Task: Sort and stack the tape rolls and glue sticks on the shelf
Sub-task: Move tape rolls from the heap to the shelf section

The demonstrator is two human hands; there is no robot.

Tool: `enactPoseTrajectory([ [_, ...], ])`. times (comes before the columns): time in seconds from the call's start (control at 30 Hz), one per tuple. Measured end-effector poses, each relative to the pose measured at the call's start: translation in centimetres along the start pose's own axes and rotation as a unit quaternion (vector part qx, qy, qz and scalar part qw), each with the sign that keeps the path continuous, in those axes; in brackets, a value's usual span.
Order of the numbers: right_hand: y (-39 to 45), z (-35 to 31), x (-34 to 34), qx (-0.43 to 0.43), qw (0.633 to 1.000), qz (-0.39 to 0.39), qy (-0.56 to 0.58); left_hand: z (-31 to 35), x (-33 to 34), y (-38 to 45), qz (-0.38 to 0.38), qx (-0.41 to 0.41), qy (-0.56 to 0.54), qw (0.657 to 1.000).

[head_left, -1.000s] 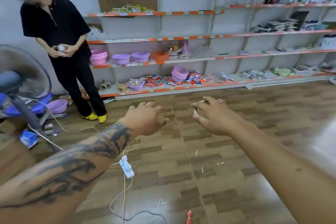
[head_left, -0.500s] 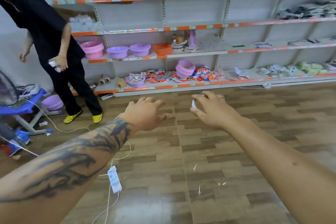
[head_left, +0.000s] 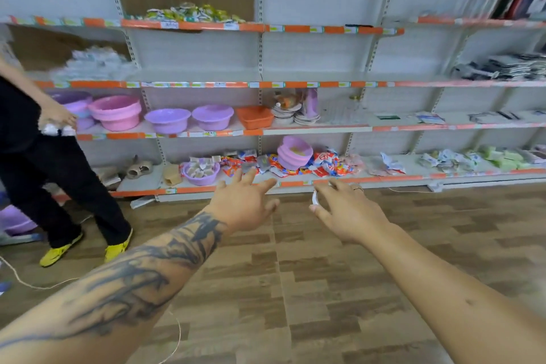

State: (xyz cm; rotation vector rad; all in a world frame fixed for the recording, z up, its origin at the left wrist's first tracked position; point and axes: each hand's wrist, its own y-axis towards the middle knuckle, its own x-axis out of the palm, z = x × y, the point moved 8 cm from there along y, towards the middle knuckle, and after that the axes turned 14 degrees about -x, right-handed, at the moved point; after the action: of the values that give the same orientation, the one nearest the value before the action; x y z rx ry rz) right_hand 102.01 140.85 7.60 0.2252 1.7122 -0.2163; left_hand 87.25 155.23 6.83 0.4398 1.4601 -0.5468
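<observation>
My left hand (head_left: 245, 204) reaches forward over the wooden floor with its fingers spread and nothing in it. Just to its right, my right hand (head_left: 345, 210) curls its fingers round a small white tape roll (head_left: 315, 197), of which only an edge shows. Both hands are in front of the bottom shelf (head_left: 295, 183) of a white rack with orange edge strips. That shelf holds a purple bowl of small packets (head_left: 201, 173), a stack of purple bowls (head_left: 294, 154) and colourful wrappers (head_left: 331, 164).
A person in black with yellow shoes (head_left: 53, 162) stands at the left, holding small white items. Pink and purple basins (head_left: 116, 111) and an orange tray (head_left: 255, 117) sit on the shelf above. A cord (head_left: 26, 284) lies on the floor at the left.
I have moved closer to the rack, and the shelves now fill the view. My left fingers have spread wider. The person at the left has shifted further out of frame.
</observation>
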Motion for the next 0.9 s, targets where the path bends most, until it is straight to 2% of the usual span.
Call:
enactPoseTrajectory([
  [0.33,22.3,6.6,-2.0,-0.024,0.999,0.026,-0.008,-2.8,-3.1,21.3,-0.001,-0.017,-0.022,1.0],
  [0.53,36.0,11.5,-3.6,-0.046,0.997,0.061,-0.008,-4.2,-3.6,33.9,0.011,-0.043,0.011,0.999],
  [0.73,49.8,18.0,-9.1,-0.071,0.992,0.099,-0.023,-2.5,-8.0,48.6,0.022,-0.064,0.036,0.997],
  [0.9,59.9,24.8,-15.0,-0.054,0.984,0.168,0.028,-0.3,-12.0,58.7,0.067,-0.062,-0.039,0.995],
])
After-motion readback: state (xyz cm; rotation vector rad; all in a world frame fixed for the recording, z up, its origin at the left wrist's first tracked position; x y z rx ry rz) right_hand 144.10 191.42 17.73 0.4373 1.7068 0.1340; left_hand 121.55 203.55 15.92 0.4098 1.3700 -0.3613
